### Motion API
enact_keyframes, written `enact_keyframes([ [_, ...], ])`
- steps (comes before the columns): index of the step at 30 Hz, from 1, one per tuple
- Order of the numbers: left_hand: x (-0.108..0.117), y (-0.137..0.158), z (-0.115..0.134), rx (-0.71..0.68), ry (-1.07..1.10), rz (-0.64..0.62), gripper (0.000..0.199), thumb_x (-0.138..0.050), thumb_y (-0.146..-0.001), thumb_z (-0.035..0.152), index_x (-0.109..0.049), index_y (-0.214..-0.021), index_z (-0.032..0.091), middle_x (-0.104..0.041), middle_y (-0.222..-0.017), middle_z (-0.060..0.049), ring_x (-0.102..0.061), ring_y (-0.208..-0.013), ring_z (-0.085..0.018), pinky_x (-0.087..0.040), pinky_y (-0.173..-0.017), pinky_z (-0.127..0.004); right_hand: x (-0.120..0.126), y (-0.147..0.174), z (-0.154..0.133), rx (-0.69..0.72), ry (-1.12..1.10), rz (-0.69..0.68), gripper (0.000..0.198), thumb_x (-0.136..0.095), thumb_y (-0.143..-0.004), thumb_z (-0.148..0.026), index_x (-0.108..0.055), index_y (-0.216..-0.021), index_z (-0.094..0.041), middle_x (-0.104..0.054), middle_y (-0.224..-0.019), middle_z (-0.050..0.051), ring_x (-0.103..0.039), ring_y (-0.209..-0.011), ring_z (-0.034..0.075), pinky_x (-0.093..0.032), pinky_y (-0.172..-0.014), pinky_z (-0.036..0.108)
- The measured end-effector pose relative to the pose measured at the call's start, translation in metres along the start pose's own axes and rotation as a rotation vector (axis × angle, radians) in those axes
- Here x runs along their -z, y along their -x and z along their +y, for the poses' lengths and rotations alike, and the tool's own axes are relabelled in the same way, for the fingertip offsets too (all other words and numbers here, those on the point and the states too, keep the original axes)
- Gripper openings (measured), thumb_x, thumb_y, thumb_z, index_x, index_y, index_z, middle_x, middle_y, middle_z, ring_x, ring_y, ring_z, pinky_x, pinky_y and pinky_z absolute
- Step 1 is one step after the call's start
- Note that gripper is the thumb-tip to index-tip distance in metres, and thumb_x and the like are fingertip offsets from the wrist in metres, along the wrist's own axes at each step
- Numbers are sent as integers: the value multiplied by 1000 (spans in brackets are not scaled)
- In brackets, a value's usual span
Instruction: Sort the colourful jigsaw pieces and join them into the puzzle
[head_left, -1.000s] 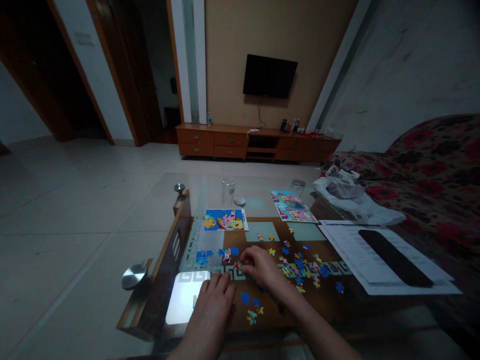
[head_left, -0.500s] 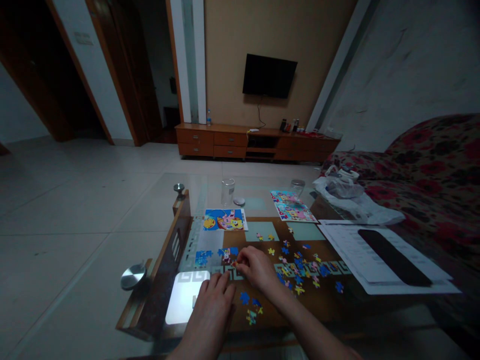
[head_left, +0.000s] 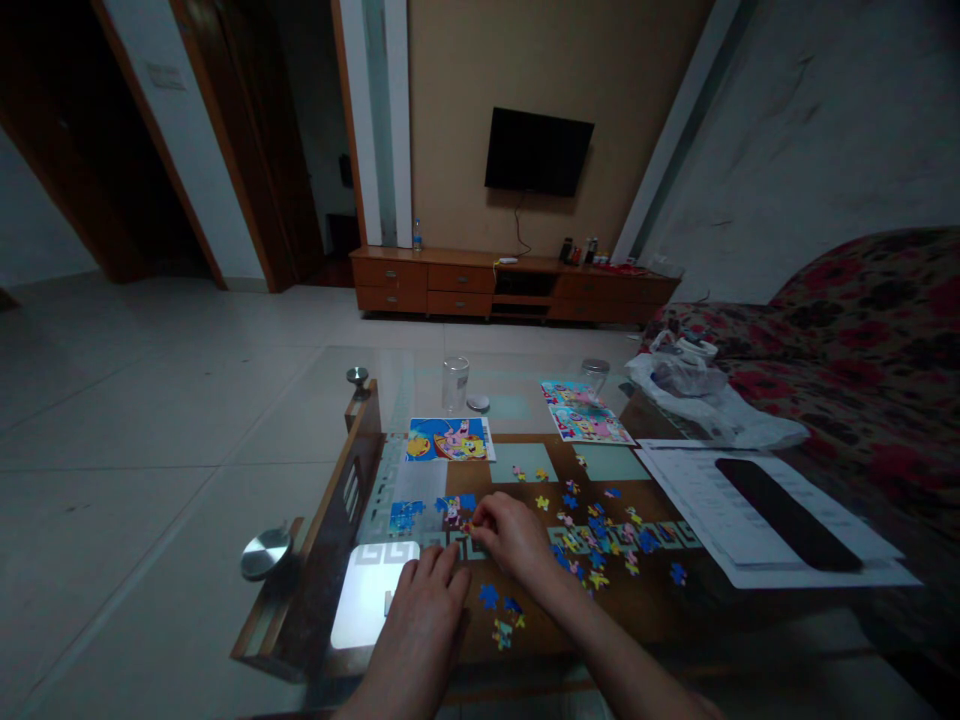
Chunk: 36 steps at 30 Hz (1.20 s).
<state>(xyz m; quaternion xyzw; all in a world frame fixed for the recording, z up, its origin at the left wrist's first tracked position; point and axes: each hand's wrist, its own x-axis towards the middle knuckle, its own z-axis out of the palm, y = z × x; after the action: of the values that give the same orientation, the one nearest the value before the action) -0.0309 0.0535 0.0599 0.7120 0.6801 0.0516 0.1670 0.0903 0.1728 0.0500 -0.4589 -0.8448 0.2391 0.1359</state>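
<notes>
Two bare hands work over a glass-topped coffee table (head_left: 360,400) with a wooden frame beneath. Right hand (head_left: 510,535): thumb and forefinger pinched together on a small jigsaw piece (head_left: 468,527), held at the near edge of a partly joined cluster (head_left: 452,508) of blue and pink pieces; whether the piece is already seated cannot be told. Left hand (head_left: 420,625): flat on the glass, fingers together and extended, holding nothing, its fingertips just beside a bright white reflection (head_left: 371,600). Progress, as judged from the layout: only this small cluster and a second blue patch (head_left: 403,516) to its left appear assembled, while most loose pieces (head_left: 600,535) lie scattered to the right of the working hand, with a few more (head_left: 501,615) near the front edge; the greater part of the assembly seems left to do. Farther back lie a cartoon reference picture (head_left: 448,440), two pale green boards (head_left: 525,462), and a second printed picture (head_left: 585,412). A drinking glass (head_left: 454,383) stands behind the reference picture. To the right: white papers (head_left: 712,500) bearing a dark flat object (head_left: 784,512), and a plastic bag (head_left: 697,395). Room: dim, tiled floor, wall-mounted television (head_left: 538,153) above a low wooden cabinet (head_left: 510,285), floral sofa (head_left: 862,330) at right.
</notes>
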Motion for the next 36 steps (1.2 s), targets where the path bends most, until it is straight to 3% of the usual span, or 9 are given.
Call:
enact_keyframes([
  [36, 2, 0, 1, -1, 5, -23, 42, -48, -82, 9, -62, -121, 17, -49, -143, -11, -45, -128, -33, -39, -103, -49, 2, 1, -4, -20, 33, -12, 1, -69, -80, -17, -68, -79, -16, -66, -83, 3, -59, -77, 16, -35, -67, 24],
])
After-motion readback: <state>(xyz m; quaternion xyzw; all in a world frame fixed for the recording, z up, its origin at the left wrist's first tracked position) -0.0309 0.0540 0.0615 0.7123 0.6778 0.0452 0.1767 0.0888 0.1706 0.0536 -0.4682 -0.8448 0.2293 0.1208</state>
